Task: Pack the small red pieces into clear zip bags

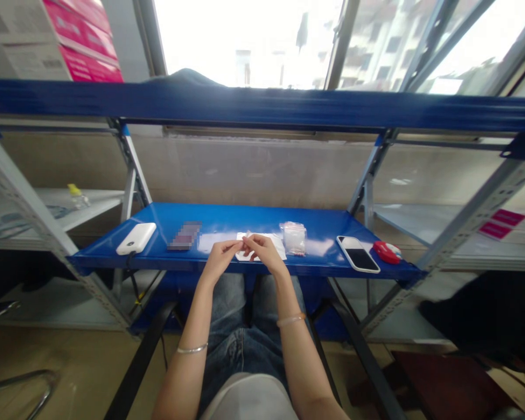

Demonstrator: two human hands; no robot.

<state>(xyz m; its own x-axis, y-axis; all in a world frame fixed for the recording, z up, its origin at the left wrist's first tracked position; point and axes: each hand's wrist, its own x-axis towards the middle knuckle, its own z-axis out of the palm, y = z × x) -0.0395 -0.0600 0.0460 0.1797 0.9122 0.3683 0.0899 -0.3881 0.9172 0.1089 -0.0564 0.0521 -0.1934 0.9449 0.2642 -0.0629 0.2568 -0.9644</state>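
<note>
My left hand (pixel 224 255) and my right hand (pixel 262 249) meet over a white sheet (pixel 276 244) near the front edge of the blue shelf. The fingertips of both are pinched together around something small and pale, too small to name. Just right of the sheet lies a clear plastic bag (pixel 294 239) with whitish contents. To the left of my hands is a dark, pixelated flat item (pixel 185 236).
A white power bank-like device (pixel 136 238) with a cable rests at the left. On the right lie a white-edged phone (pixel 357 254) and a red item (pixel 387 252). A blue upper beam (pixel 262 105) crosses above; metal posts flank the shelf.
</note>
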